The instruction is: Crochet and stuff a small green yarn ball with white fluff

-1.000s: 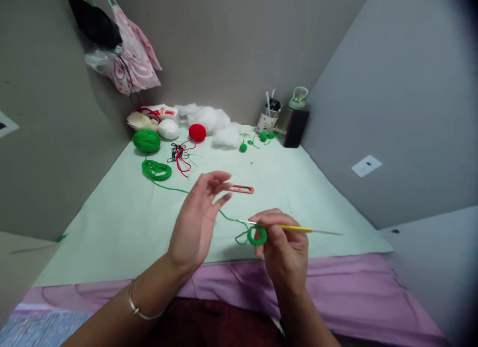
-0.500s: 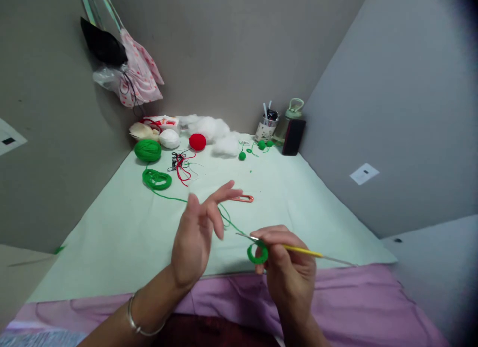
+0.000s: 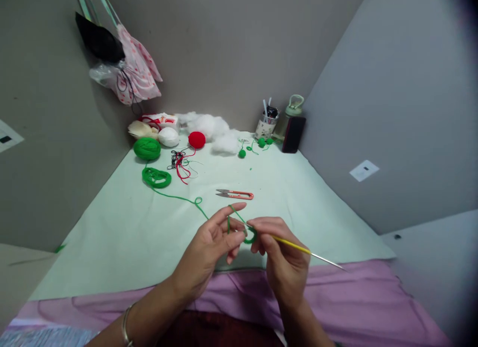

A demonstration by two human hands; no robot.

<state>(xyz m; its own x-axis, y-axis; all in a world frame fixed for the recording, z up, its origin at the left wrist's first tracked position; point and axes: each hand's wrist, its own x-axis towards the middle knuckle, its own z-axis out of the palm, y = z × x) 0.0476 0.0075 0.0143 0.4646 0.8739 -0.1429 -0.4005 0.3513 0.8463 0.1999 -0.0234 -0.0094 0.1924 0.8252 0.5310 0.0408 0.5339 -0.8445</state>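
My right hand (image 3: 286, 260) is closed round a crochet hook (image 3: 293, 244) with a yellow grip; its bare metal end points down to the right. Between both hands is a small green crocheted ring (image 3: 251, 237), close to the hook's working tip, which is partly hidden. My left hand (image 3: 205, 250) pinches the ring's left edge between thumb and fingers. Over its raised index finger runs green yarn (image 3: 238, 214), which slants down to the ring. The yarn's tail leads back across the cloth to a loose green coil (image 3: 157, 177).
Orange-handled thread snips (image 3: 241, 194) lie just beyond my hands. Farther back are a green yarn ball (image 3: 147, 149), a red ball (image 3: 196, 140), a white ball (image 3: 169, 137), white stuffing (image 3: 209, 127) and small green balls (image 3: 242, 153). A phone (image 3: 294, 135) leans by a bottle (image 3: 296, 104).
My left hand has moved right and down to the ring, and the yarn now loops over its index finger. The hook has tilted more steeply. The snips are now fully visible.
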